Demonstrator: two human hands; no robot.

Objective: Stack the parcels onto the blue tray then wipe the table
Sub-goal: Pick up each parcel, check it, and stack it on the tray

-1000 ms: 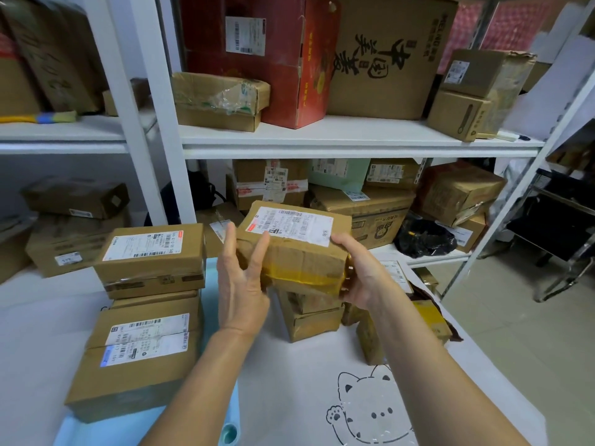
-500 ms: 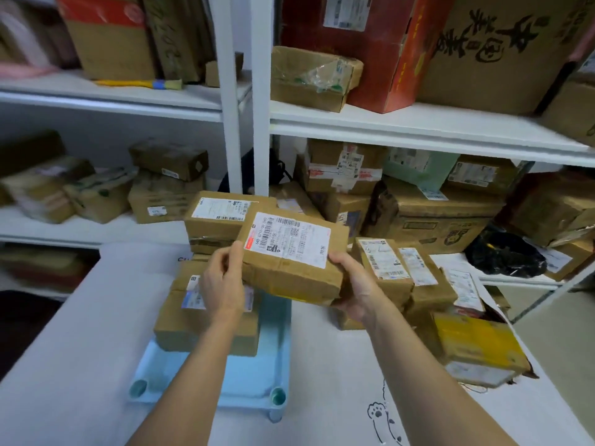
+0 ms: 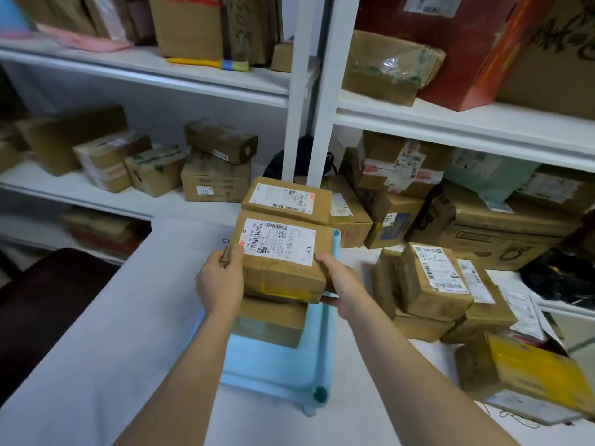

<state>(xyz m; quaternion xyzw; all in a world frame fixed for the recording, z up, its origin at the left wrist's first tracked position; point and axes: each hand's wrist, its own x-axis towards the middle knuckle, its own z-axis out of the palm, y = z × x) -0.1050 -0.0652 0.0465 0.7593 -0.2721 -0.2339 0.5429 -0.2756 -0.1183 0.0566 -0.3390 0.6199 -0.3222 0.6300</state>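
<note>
Lowered parcel [image 3: 283, 255], gripped by left hand [image 3: 220, 281] and right hand [image 3: 341, 283], partly hides lower parcels [image 3: 272, 326].

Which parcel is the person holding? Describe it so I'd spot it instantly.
Find the blue tray on the white table. Above the cardboard box lying on it, the left hand and right hand grip a brown parcel by its sides. Only this one is held; it has a big white barcode label on top and yellow tape across its front.

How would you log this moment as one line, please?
step: stacking | left hand: grips labelled parcel | right hand: grips same parcel | parcel: over front stack on blue tray | loose parcels: on table, right of tray
</note>
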